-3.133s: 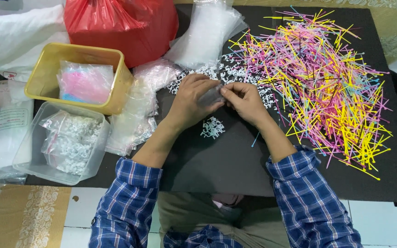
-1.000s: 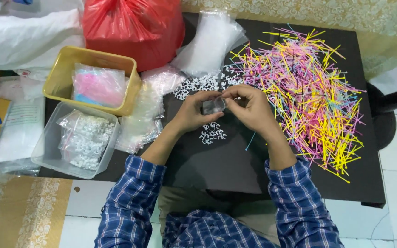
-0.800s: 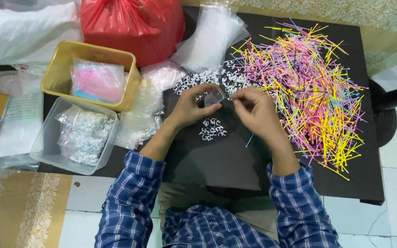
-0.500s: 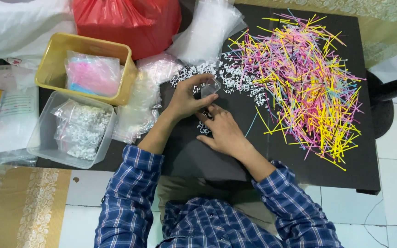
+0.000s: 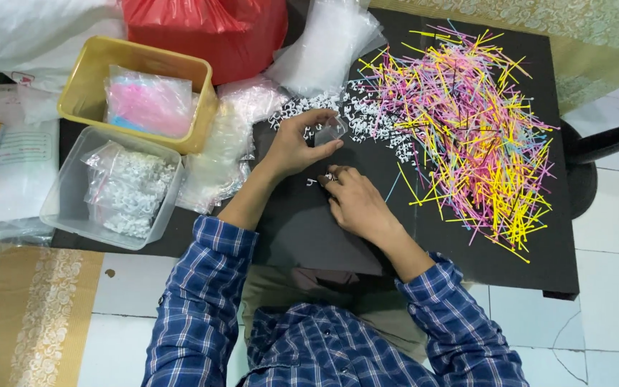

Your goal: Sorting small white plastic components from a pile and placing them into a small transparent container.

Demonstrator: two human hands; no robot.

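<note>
Two tubs (image 5: 120, 122) left, stick pile (image 5: 467, 129) right, both hands (image 5: 324, 168) between, on table (image 5: 309, 229).

two hands (image 5: 299, 147), two tubs (image 5: 80, 93), one red bag (image 5: 205, 32)

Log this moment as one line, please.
left hand: holds small clear bag | right hand: picks white bits | sticks: piled right

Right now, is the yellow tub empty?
No, the yellow tub holds a clear bag of pink and blue stuff.
</note>
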